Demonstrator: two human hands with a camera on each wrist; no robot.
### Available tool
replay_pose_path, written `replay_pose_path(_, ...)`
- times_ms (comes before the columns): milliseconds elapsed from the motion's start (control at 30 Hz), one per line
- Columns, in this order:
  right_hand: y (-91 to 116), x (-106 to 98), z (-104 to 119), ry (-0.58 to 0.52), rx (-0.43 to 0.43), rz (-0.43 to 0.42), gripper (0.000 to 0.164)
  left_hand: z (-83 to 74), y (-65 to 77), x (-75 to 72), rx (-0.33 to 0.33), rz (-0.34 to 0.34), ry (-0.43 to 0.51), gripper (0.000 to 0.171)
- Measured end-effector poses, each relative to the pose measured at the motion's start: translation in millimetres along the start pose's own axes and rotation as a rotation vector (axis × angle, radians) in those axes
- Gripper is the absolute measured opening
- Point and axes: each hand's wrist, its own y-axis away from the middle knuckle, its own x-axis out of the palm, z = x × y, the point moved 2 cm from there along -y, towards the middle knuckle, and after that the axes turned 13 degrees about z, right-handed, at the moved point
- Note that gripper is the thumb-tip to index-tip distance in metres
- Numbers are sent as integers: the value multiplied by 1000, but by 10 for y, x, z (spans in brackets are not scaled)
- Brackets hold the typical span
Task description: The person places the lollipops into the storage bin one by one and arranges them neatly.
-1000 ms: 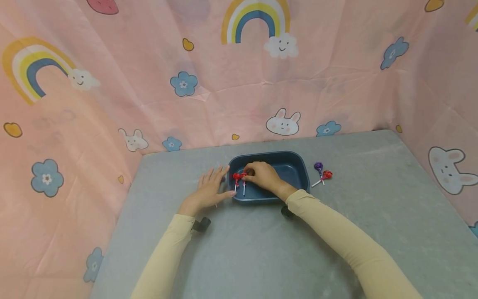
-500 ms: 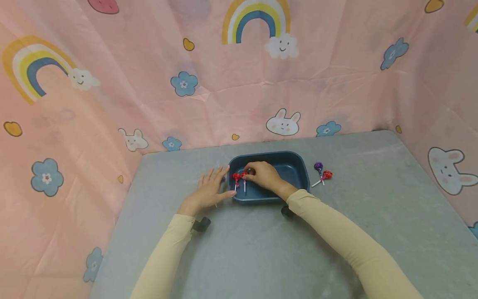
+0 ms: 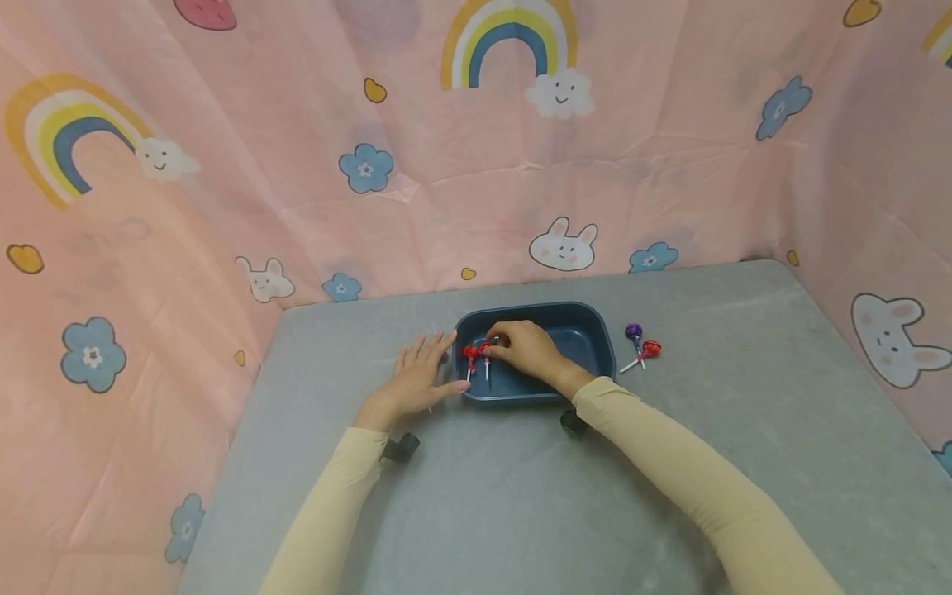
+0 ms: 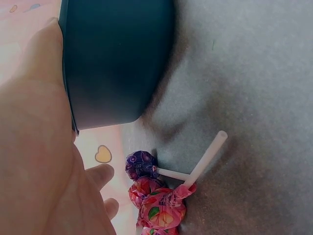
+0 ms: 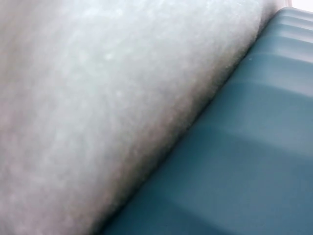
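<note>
A dark blue rectangular bin (image 3: 535, 394) stands on the grey table in the head view. My right hand (image 3: 530, 351) reaches into its left half, thumb and fingertips pinching the head of a red-wrapped lollipop (image 3: 487, 369) with its white stick toward me. Beside that one, against the left end, lies another red lollipop (image 3: 470, 354). My left hand (image 3: 412, 384) has its fingers spread, forefinger and thumb at the bin's left rim. Below its palm, the left wrist view shows a purple lollipop (image 4: 140, 164) and several red-pink lollipops (image 4: 164, 210) on the table. The right wrist view shows only table and bin wall (image 5: 234, 142).
Right of the bin, a purple lollipop (image 3: 634, 332) and a red lollipop (image 3: 650, 349) lie with crossed sticks on the table (image 3: 476, 504). A pink cloth (image 3: 446, 215) printed with rainbows and rabbits hangs behind and at both sides.
</note>
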Motion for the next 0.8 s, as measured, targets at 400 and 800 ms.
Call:
replay_pose_path(400, 111, -110, 4, -7, -26, -17, 33, -6, 8, 0, 4, 2, 6, 93)
replay_pose_path(800, 418, -370, -90, 34, -11, -83, 35, 7, -11, 18, -8, 2, 12, 94)
